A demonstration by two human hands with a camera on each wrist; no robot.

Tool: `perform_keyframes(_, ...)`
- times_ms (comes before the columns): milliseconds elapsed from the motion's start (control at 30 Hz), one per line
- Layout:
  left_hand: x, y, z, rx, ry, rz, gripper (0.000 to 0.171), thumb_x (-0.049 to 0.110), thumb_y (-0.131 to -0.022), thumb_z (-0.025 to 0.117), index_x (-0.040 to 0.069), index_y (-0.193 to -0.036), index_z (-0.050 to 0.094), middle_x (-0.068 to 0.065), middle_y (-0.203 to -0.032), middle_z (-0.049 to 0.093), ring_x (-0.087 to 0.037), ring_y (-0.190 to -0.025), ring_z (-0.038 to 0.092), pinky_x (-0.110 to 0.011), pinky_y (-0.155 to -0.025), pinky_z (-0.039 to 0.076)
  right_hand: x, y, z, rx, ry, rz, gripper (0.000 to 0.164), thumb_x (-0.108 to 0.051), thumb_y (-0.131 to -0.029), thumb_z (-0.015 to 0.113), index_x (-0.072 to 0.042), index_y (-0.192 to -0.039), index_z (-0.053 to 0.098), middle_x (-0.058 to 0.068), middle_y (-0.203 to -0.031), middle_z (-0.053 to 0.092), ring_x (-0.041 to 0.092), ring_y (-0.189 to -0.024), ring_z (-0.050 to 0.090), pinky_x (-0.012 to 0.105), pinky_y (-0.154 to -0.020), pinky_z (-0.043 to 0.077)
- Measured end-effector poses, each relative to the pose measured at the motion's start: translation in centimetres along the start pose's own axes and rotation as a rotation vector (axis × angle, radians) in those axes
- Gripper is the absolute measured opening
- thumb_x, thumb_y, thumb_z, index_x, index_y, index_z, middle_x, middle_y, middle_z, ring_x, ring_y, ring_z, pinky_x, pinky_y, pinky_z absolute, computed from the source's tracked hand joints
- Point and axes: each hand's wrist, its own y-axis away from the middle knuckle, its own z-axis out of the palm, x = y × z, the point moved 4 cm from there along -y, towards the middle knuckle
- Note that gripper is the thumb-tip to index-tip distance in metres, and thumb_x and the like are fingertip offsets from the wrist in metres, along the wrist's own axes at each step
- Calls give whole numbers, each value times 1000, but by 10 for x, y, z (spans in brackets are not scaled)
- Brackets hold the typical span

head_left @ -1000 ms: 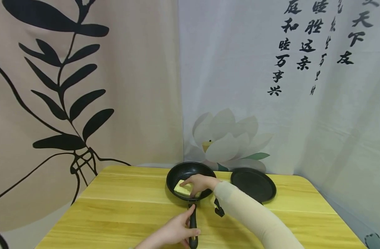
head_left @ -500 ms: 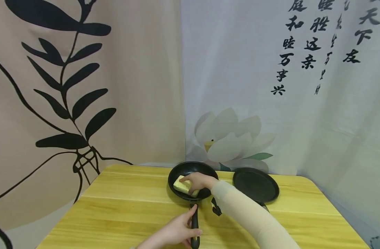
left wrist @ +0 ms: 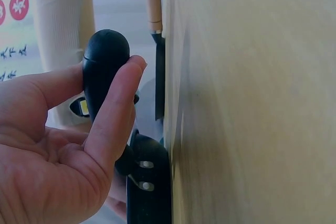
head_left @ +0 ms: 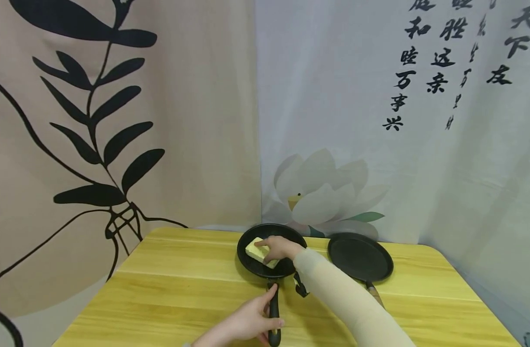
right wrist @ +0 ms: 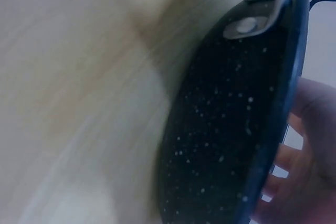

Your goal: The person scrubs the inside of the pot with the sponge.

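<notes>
A black frying pan [head_left: 258, 233] stands on the wooden table, its handle [head_left: 274, 311] pointing toward me. My left hand [head_left: 249, 319] holds that handle, thumb on one side and fingers on the other, as the left wrist view shows close up at the dark handle [left wrist: 105, 59]. Inside the pan, my right hand [head_left: 281, 248] grips a pale yellow sponge [head_left: 253, 250] from above, index finger stretched over its top. The right wrist view has the speckled outer wall of the pan [right wrist: 220, 129] in front, with my right fingers [right wrist: 287, 157] partly showing beyond the rim; the sponge is hidden there.
To the right of the frying pan lies a flat black griddle pan [head_left: 360, 258] with a wooden handle [head_left: 374, 293], partly behind my right sleeve [head_left: 334, 289]. A printed curtain [head_left: 195, 120] hangs directly behind the table's [head_left: 182, 284] back edge.
My right hand and the sponge have slid a little toward the far side of the pan. The left hand keeps its hold on the handle. The head view has shifted slightly.
</notes>
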Motion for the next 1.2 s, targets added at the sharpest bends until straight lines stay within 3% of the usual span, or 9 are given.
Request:
perform_keyframes(100,3,2,2,25,17,5,82,12,-91,69,-1,-154,18,-13,-84,61,-28,-56,64,-44,-50,57,3,0,-1,-2,-3,21,64,-25,-84,78,-24,-143,51,10,-143,49,29,-132,42,43,-106,40)
perform_keyframes(333,-11,-7,-1,-25,-31,24,89,28,-91,71,0,-154,15,-10,-86,63,-22,-56,66,-37,-51,58,10,-2,1,-5,-31,83,65,-28,-85,77,-27,-144,50,11,-146,44,30,-135,39,46,-106,39)
perform_keyframes(567,5,3,3,12,28,19,83,13,-91,70,-3,-153,17,-13,-81,63,-21,-53,64,-40,-50,57,12,0,1,14,-23,139,65,-30,-85,76,-26,-144,49,11,-147,43,32,-135,38,48,-106,38)
perform_keyframes(833,8,5,4,36,23,16,81,10,-91,69,-1,-153,19,-13,-80,62,-21,-53,63,-40,-49,57,17,4,-3,29,-48,187,64,-28,-85,77,-23,-143,51,10,-144,48,31,-134,41,48,-106,38)
perform_keyframes(933,-7,-4,0,4,7,5,85,18,-91,71,1,-154,17,-13,-82,63,-23,-56,65,-40,-50,57,19,6,-4,26,-55,213,64,-28,-84,77,-25,-143,52,10,-144,48,31,-134,40,48,-105,39)
perform_keyframes(1100,-60,-36,-9,-47,26,9,96,36,-87,73,13,-157,12,-9,-87,65,-25,-60,68,-38,-51,58,21,12,-5,17,-59,244,64,-28,-84,77,-25,-143,51,10,-145,47,31,-134,40,48,-106,38)
perform_keyframes(1200,-66,-38,-9,-45,34,6,97,37,-86,74,15,-157,12,-9,-88,64,-26,-61,68,-39,-51,58,24,14,-5,8,-53,255,64,-29,-85,76,-24,-144,50,9,-145,47,29,-135,39,46,-108,36)
